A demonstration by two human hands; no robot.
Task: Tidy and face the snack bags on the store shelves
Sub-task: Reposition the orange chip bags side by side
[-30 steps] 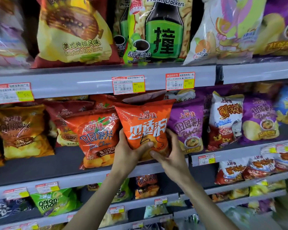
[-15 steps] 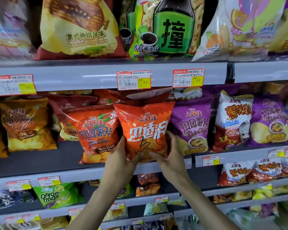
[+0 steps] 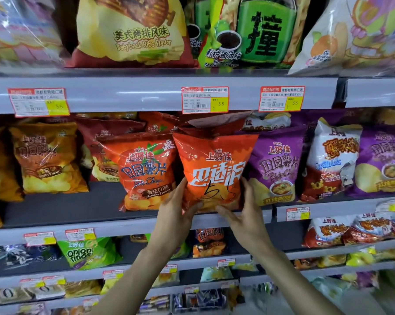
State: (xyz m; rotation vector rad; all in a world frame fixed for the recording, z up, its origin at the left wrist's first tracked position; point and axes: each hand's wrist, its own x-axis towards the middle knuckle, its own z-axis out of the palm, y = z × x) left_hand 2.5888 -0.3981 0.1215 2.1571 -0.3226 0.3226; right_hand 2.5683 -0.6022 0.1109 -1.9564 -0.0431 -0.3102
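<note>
Orange snack bag [image 3: 214, 164]: set slightly lower than one second ago, its bottom edge now close to the front lip of the middle shelf [image 3: 78, 205]. It stands upright, front outward, with "5 5" handwritten in black.
Position: between the red tomato-flavour chip bag [image 3: 146, 169] on its left and the purple chip bag [image 3: 278, 164] on its right, overlapping the edges of both.
Left hand [image 3: 176, 214]: as before, at the lower left corner, thumb on the front face, fingers wrapped round the side.
Right hand [image 3: 244, 214]: as before, at the lower right corner, thumb on the front, fingers curled along the edge.
Middle shelf: dark deck, grey front rail; a bare stretch lies left of the tomato bag, with amber chip bags [image 3: 46, 155] beyond it. A white bag [image 3: 335, 155] stands right of the purple one.
Upper rail: three red-and-yellow price tags [image 3: 205, 100], each marked 5.5.
Top shelf: yellow rib-flavour bag [image 3: 132, 30] and green bottle-print bag [image 3: 260, 30].
Lower shelves: green onion rings bag [image 3: 85, 252] and further mixed packets, blurred.
</note>
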